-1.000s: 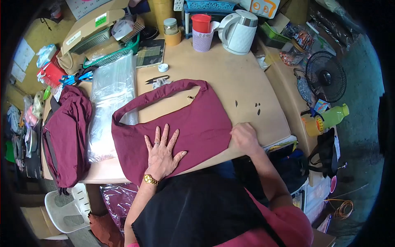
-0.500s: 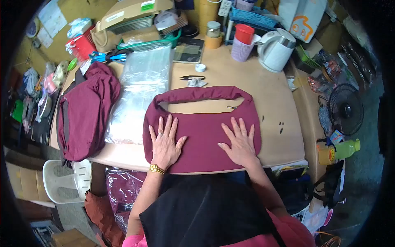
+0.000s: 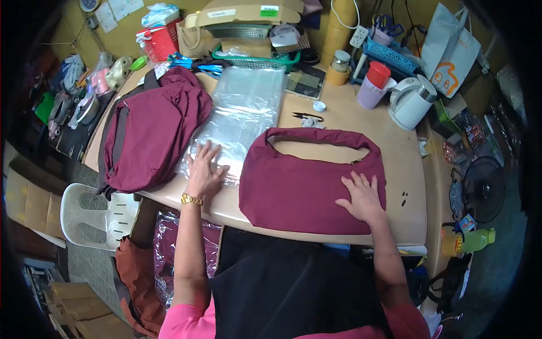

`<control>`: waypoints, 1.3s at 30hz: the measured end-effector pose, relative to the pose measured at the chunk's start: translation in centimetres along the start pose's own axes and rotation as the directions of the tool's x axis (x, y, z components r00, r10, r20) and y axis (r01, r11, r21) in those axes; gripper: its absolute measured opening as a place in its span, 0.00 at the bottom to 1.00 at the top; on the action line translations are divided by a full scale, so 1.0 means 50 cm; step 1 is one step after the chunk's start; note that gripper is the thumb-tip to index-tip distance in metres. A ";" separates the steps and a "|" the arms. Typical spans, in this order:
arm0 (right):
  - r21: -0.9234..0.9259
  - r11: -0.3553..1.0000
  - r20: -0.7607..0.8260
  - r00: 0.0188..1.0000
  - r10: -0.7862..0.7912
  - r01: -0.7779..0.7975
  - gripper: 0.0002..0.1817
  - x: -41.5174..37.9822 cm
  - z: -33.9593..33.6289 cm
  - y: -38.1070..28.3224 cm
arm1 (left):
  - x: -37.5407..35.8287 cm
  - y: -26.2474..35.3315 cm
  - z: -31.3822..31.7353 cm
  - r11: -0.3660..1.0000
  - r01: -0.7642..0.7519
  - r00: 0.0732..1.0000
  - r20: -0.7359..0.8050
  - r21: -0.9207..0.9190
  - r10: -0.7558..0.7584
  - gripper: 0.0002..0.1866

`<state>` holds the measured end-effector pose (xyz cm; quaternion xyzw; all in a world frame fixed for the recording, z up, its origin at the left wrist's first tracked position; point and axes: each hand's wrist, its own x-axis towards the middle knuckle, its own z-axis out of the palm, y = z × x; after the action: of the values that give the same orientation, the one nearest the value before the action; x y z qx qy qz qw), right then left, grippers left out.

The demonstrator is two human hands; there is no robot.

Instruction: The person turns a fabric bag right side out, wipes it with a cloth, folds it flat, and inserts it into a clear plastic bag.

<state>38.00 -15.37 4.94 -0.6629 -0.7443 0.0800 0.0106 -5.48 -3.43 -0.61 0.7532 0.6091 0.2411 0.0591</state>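
A maroon shoulder bag (image 3: 305,186) lies flat on the table, its padded strap arched toward the back and a zipper pull showing at the opening's right end. On the bag's right side rests my right hand (image 3: 362,198), fingers spread. My left hand (image 3: 205,171), with a gold watch on the wrist, is at the near end of a stack of clear plastic bags (image 3: 243,101); its fingers are apart and touch the plastic. Left of the stack lies a heap of more maroon bags (image 3: 155,133) with dark straps.
Behind the bag are black thread snips (image 3: 307,116) and a small white round item (image 3: 319,106). A white kettle (image 3: 411,104), a lilac cup (image 3: 370,95) and a green basket (image 3: 257,61) stand farther back. A white plastic chair (image 3: 101,214) is at the left.
My left hand has left the maroon bag and moved left onto the clear plastic bags. My right hand stays on the bag. The view has shifted left and tilted.
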 end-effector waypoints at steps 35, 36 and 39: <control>0.602 0.546 -0.427 0.812 -0.397 0.583 0.09 0.399 0.143 -0.449 | -0.040 -0.274 -0.097 0.867 0.369 0.338 -0.820 -0.336 -0.462 0.43; 0.601 0.545 -0.429 0.812 -0.397 0.584 0.09 0.404 0.139 -0.450 | -0.003 -0.273 -0.118 0.915 0.293 0.396 -0.836 -0.278 -0.380 0.43; 0.623 0.591 -0.332 0.857 -0.394 0.513 0.09 0.410 0.138 -0.455 | 0.110 -0.275 -0.164 0.971 0.156 0.542 -0.806 -0.180 -0.236 0.42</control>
<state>12.26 1.72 -0.71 -0.4012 -0.7997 0.2935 0.3368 -20.50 3.54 2.89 0.4779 0.6355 0.5816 -0.1720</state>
